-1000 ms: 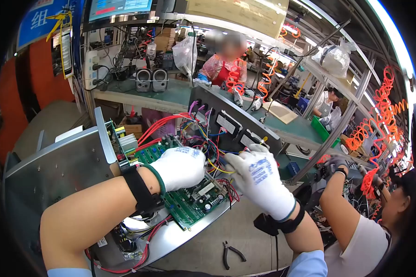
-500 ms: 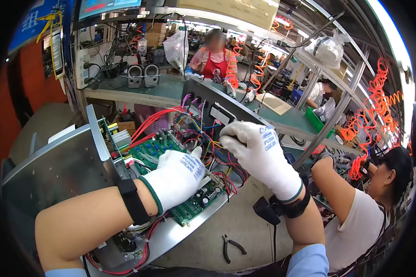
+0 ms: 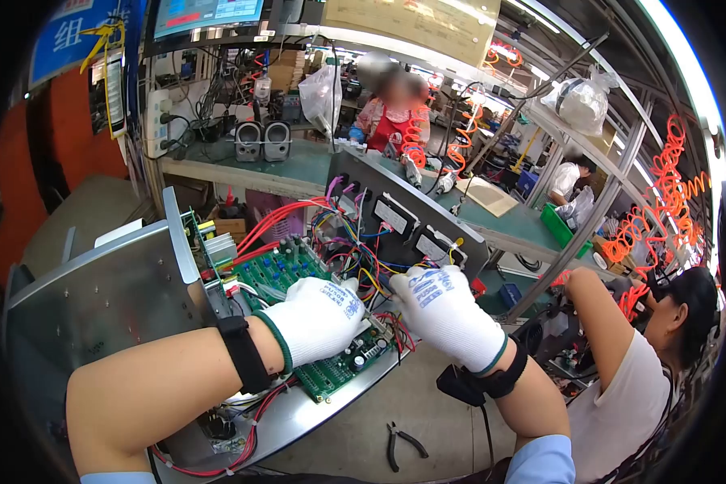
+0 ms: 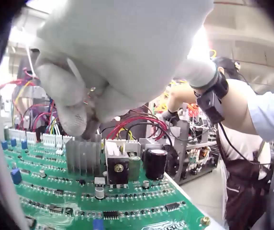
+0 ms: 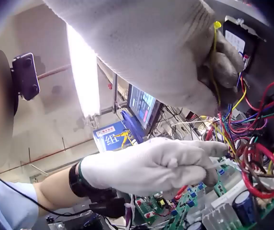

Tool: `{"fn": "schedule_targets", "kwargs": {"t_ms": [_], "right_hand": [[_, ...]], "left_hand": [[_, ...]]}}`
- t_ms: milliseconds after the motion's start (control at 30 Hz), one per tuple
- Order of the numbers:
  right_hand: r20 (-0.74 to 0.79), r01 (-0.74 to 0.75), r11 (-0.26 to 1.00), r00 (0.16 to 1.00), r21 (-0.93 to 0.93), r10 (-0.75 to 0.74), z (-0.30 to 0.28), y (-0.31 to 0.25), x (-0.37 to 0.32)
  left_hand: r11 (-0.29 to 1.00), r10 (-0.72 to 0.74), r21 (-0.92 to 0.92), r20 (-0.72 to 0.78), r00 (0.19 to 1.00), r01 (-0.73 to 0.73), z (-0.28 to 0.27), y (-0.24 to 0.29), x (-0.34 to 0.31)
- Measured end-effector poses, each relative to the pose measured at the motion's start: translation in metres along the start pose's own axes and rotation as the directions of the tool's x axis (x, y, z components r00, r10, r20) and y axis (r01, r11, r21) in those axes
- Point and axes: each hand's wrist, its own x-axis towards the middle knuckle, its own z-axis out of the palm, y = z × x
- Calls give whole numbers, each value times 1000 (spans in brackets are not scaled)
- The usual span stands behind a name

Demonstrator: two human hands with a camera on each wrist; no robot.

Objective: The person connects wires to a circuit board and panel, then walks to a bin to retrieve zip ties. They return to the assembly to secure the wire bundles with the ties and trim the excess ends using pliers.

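Note:
Both hands wear white gloves and work close together over a green circuit board (image 3: 331, 379) in an opened metal chassis. My left hand (image 3: 319, 319) is over the board, its fingers curled and pinching a thin white strip (image 5: 219, 164). Below those fingers, the left wrist view shows a grey heat sink (image 4: 83, 158) and a row of white connectors (image 4: 50, 140). My right hand (image 3: 444, 310) grips into the bundle of coloured wires (image 3: 355, 242), fingers bent. A yellow wire (image 5: 215, 52) with a yellow end runs across its fingers; its fingertips are partly hidden.
Black modules (image 3: 390, 216) with white labels sit on the upright dark panel (image 3: 411, 189) behind the wires. Cutting pliers (image 3: 402, 444) lie on the bench in front. Thick red wires (image 3: 266, 230) loop at the left. Another person (image 3: 637, 379) works close at the right.
My right hand rose off the wires half a second ago, then came back down to them with its fingers bent. My left hand has stayed over the board.

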Motion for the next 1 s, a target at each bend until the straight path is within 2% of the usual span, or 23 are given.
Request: {"fn": "schedule_targets", "kwargs": {"t_ms": [33, 67, 100, 167, 233, 300, 367, 400, 467, 500, 533, 567, 633, 667, 700, 767, 833, 967, 1000], "right_hand": [[69, 34, 998, 997, -52, -30, 1, 0, -1], [-27, 49, 994, 998, -94, -51, 14, 3, 1], [-29, 45, 995, 998, -90, -48, 13, 3, 2], [71, -1, 1000, 997, 21, -1, 8, 1, 5], [60, 14, 1000, 998, 18, -15, 9, 4, 5], [53, 33, 999, 998, 14, -34, 11, 2, 6], [93, -71, 993, 992, -96, 80, 19, -2, 12], [97, -69, 993, 992, -97, 79, 20, -2, 14], [60, -35, 995, 997, -97, 41, 20, -1, 18], [62, -31, 994, 997, -102, 38, 17, -1, 19], [-13, -45, 998, 999, -32, 44, 11, -2, 18], [-86, -54, 998, 995, 40, 57, 8, -2, 17], [-105, -45, 997, 993, 61, 51, 7, 0, 18], [-134, -25, 996, 990, 81, 36, 5, 1, 19], [-166, -5, 995, 986, 101, 21, 4, 1, 19], [-184, -9, 994, 982, 108, 29, 3, 2, 19], [-176, -12, 990, 984, 139, 37, 0, 2, 16], [-141, -45, 985, 988, 165, 69, -11, -3, 5], [-287, 48, 974, 958, 220, 18, -19, -5, 2]], "left_hand": [[1000, 1, 5, 3, 1000, -1, 0, 0, -1], [1000, 7, -6, 28, 1000, -7, 0, 0, -1], [1000, 12, -17, 51, 999, -11, 0, 0, -1], [998, -31, -59, 51, 998, 35, -3, 2, 0], [988, -109, -104, 35, 993, 112, -16, 4, -6], [988, -100, -113, 31, 995, 102, -13, 2, -6], [988, -89, -122, 26, 996, 92, -11, 1, -6], [991, -46, -124, 3, 999, 46, -11, 2, -6], [992, -4, -126, -23, 1000, 1, -5, 2, -4], [993, 66, -87, -106, 992, -76, 1, 3, -1], [988, 139, -42, -185, 973, -149, 5, 3, 1], [988, 138, -48, -187, 973, -150, 9, 5, 5], [990, -50, -130, -29, 998, 46, 2, 13, 10], [984, -87, -159, -28, 996, 81, 1, 12, 12], [984, -84, -162, -28, 996, 79, -1, 11, 13], [1000, -6, -25, 2, 1000, 6, -4, 9, 14], [998, 8, -59, -48, 999, -11, 1, 2, 13], [989, 65, -137, 4, 998, -64, 6, -7, 14], [988, 72, -131, -60, 996, -80, 9, -7, 12]]}}
